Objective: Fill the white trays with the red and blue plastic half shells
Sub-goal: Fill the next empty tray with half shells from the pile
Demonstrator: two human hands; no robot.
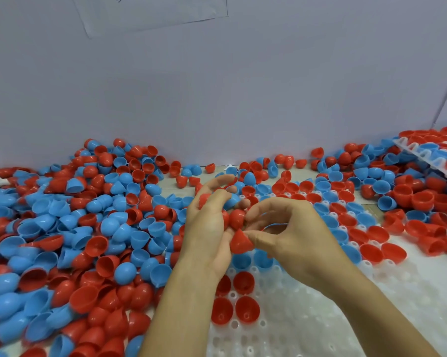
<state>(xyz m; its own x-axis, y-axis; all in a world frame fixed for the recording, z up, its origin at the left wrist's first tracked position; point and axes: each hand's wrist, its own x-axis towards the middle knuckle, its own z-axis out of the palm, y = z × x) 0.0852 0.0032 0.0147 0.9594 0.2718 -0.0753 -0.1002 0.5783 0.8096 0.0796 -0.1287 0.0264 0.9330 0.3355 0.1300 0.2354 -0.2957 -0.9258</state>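
Observation:
My left hand (209, 217) cups a small bunch of shells (236, 218), mostly red with a blue one among them, above the white tray (320, 318). My right hand (291, 228) pinches one red half shell (240, 242) between thumb and forefinger, right beside the bunch. The tray holds red and blue shells (345, 220) open side up in its far rows and a few red ones (232, 300) near my left forearm. Many of its near pockets stand bare.
A deep loose pile of red and blue half shells (70, 235) covers the table to the left and along the back wall. More shells (423, 199) heap at the right. A second filled tray (430, 153) leans at the far right. A grey wall rises behind.

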